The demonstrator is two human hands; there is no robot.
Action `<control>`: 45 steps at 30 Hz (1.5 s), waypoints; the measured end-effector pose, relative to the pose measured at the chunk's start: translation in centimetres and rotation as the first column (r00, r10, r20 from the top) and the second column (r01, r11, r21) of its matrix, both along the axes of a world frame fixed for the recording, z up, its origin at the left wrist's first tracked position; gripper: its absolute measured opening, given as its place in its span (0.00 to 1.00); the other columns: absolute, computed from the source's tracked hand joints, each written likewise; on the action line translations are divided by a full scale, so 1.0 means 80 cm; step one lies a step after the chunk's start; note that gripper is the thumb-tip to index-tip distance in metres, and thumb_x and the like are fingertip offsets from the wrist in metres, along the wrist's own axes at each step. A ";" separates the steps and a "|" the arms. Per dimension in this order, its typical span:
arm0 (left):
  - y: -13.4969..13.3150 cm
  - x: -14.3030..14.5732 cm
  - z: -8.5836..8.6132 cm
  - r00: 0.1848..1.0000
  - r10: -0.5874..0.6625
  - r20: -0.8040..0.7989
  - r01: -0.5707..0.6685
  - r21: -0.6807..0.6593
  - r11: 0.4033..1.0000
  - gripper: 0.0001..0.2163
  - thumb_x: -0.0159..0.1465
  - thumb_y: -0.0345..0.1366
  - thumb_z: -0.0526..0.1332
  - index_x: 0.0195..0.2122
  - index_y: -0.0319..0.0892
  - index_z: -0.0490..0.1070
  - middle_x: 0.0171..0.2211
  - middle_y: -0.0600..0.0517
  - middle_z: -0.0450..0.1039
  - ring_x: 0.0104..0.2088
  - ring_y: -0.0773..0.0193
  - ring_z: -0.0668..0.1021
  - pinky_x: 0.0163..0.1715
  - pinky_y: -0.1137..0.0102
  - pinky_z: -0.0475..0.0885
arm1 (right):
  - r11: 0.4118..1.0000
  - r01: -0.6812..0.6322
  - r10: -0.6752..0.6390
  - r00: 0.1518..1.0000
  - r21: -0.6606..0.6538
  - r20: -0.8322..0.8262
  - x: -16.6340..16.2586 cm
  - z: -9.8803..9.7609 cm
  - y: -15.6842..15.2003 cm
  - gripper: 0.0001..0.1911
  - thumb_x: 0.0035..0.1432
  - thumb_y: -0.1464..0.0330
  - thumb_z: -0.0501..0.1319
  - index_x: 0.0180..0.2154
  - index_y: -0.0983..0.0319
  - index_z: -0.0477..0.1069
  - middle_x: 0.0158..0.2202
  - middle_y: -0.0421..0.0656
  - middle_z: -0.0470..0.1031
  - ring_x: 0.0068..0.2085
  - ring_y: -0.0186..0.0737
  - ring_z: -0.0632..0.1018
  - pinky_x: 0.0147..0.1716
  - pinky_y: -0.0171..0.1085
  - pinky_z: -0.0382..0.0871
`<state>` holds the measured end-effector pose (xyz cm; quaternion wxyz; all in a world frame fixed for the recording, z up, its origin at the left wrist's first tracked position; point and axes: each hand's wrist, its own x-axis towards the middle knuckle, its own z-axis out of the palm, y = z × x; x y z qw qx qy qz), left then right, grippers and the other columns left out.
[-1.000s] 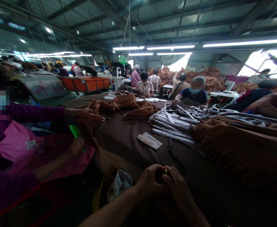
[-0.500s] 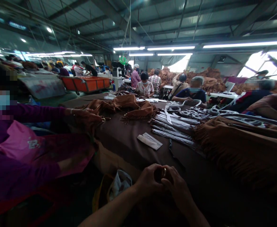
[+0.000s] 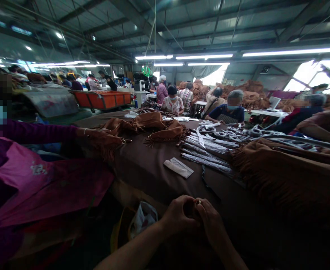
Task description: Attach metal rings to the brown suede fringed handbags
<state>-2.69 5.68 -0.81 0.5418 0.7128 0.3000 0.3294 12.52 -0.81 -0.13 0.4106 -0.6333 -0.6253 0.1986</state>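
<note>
One small gold-toned piece [image 3: 199, 202] is pinched at the fingertips of the right hand [image 3: 213, 216], near side of the brown-covered table [image 3: 142, 165]. The left hand [image 3: 178, 213] is curled against it, thumb and index bowed apart; whether anything's gripped there can't be told. Progress-wise, pretty much mid-handling, it seems: the piece is held, isn't seen joined to anything, and what's left can't really be judged. Count: one clear plastic packet [image 3: 178, 167], one dark strip [image 3: 207, 182], two brown fringed bags [image 3: 167, 131] plainly seen mid-table, one more fringed item [image 3: 108, 141] handled by a co-worker's hand [image 3: 95, 133]. White-wrapped straps [image 3: 207, 150] are too jumbled to be counted.
</note>
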 end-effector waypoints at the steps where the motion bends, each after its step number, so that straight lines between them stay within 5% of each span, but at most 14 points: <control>1: 0.001 0.000 0.000 1.000 0.006 0.001 -0.006 0.000 1.000 0.29 0.43 0.37 0.74 0.48 0.39 0.72 0.42 0.49 0.76 0.41 0.57 0.76 0.41 0.70 0.71 | 1.000 -0.002 0.002 1.000 0.004 -0.004 0.003 -0.001 0.000 0.16 0.66 0.60 0.48 0.47 0.59 0.69 0.43 0.45 0.74 0.44 0.40 0.75 0.44 0.38 0.70; 5: 0.002 0.000 -0.004 1.000 0.005 0.003 -0.005 -0.008 1.000 0.29 0.43 0.38 0.74 0.48 0.40 0.72 0.41 0.50 0.76 0.40 0.58 0.76 0.39 0.70 0.70 | 1.000 0.014 -0.015 0.998 0.018 0.053 0.010 -0.001 -0.004 0.18 0.63 0.60 0.56 0.53 0.58 0.64 0.44 0.44 0.72 0.44 0.41 0.76 0.44 0.38 0.71; 14: 0.000 -0.003 -0.004 1.000 0.004 0.014 -0.004 0.001 1.000 0.26 0.44 0.35 0.73 0.47 0.39 0.73 0.40 0.51 0.76 0.41 0.58 0.76 0.39 0.70 0.70 | 0.995 0.013 -0.039 0.964 0.100 0.262 0.000 -0.003 -0.001 0.16 0.66 0.59 0.50 0.48 0.61 0.66 0.41 0.47 0.71 0.42 0.46 0.75 0.41 0.44 0.71; 23: 0.000 -0.004 -0.012 0.999 0.036 0.014 -0.036 0.037 0.999 0.27 0.44 0.37 0.73 0.47 0.40 0.72 0.40 0.50 0.76 0.40 0.58 0.76 0.39 0.70 0.71 | 0.997 -0.018 0.000 0.970 0.073 0.241 -0.003 0.002 -0.003 0.18 0.62 0.57 0.58 0.49 0.60 0.67 0.42 0.46 0.73 0.42 0.45 0.76 0.41 0.40 0.71; 29: -0.010 -0.009 0.000 1.000 0.005 0.031 -0.007 0.043 0.999 0.28 0.42 0.37 0.74 0.46 0.40 0.72 0.42 0.50 0.75 0.42 0.58 0.76 0.41 0.70 0.71 | 0.999 -0.042 0.042 0.987 0.002 0.153 -0.009 0.008 -0.005 0.16 0.66 0.58 0.50 0.40 0.60 0.72 0.37 0.45 0.73 0.38 0.43 0.76 0.38 0.40 0.70; 35: -0.005 -0.015 0.008 0.997 0.067 0.046 -0.069 0.038 0.997 0.27 0.46 0.40 0.72 0.47 0.39 0.71 0.41 0.50 0.75 0.41 0.59 0.76 0.41 0.70 0.70 | 0.992 -0.120 0.121 0.993 -0.050 0.019 -0.008 0.017 -0.001 0.23 0.59 0.63 0.60 0.56 0.58 0.63 0.49 0.45 0.72 0.48 0.42 0.75 0.47 0.38 0.70; 45: -0.001 -0.021 0.008 0.998 0.050 0.049 -0.048 -0.036 0.998 0.29 0.42 0.36 0.74 0.47 0.39 0.73 0.41 0.50 0.75 0.41 0.58 0.76 0.39 0.70 0.69 | 0.990 -0.132 0.138 0.983 -0.054 0.124 -0.010 0.024 0.008 0.14 0.63 0.61 0.55 0.49 0.58 0.67 0.42 0.44 0.72 0.41 0.41 0.76 0.41 0.38 0.70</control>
